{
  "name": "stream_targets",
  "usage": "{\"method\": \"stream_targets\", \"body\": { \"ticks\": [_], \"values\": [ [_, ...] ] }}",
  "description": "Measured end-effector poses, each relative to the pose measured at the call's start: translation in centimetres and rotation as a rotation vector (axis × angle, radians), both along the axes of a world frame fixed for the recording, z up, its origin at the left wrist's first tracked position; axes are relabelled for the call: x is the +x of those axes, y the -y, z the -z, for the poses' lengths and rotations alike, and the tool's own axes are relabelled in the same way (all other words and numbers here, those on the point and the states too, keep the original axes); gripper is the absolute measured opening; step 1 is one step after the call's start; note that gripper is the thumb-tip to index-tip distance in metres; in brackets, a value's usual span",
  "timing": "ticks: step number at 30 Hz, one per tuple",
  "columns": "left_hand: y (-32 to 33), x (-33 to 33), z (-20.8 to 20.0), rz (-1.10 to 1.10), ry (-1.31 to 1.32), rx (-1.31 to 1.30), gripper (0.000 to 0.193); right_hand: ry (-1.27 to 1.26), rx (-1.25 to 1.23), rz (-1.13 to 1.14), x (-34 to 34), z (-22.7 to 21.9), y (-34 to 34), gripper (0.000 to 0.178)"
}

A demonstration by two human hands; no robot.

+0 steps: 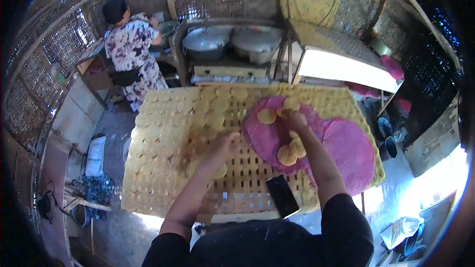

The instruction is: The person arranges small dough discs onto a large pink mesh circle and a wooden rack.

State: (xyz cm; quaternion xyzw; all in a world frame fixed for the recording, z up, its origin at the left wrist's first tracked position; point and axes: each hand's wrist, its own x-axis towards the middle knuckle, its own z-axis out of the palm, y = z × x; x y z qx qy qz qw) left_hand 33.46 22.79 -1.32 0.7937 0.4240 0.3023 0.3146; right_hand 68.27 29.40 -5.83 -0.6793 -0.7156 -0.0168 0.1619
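Note:
Many thin round yellow cakes with a rough, lacy surface lie in rows on a slatted bamboo rack point(247, 188). Over the rack's middle is my left hand point(226, 144), smeared by motion, so its fingers are unclear. My right hand point(294, 118) reaches over a round pink mat point(260, 138); its fingers close at the edge of a yellow cake point(280, 112). Another loose cake point(266, 116) lies left of that hand, and a blurred one point(291, 103) is just beyond it. A small cluster of cakes point(287, 155) rests below it, partly behind my right forearm.
A second round pink mat point(349, 153) lies on the rack's right. A black phone point(283, 196) sits at the near edge. Beyond the rack, two large lidded pots point(206, 42) stand on a stove. Another person point(131, 44) works at the back left. A dark bucket point(388, 148) stands at right.

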Motion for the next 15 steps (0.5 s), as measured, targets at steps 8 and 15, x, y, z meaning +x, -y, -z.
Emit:
{"method": "stream_targets", "body": {
  "ticks": [8,15],
  "values": [
    [-11.7,12.2,5.3,-0.140,-0.292,0.181,0.038,-1.143,-0.019,0.045,-1.6,-6.7,3.9,0.026],
    [-12.8,15.4,4.1,0.155,-0.431,0.107,0.022,-1.786,-0.708,0.012,-8.5,-8.2,15.1,0.030]
  ]
}}
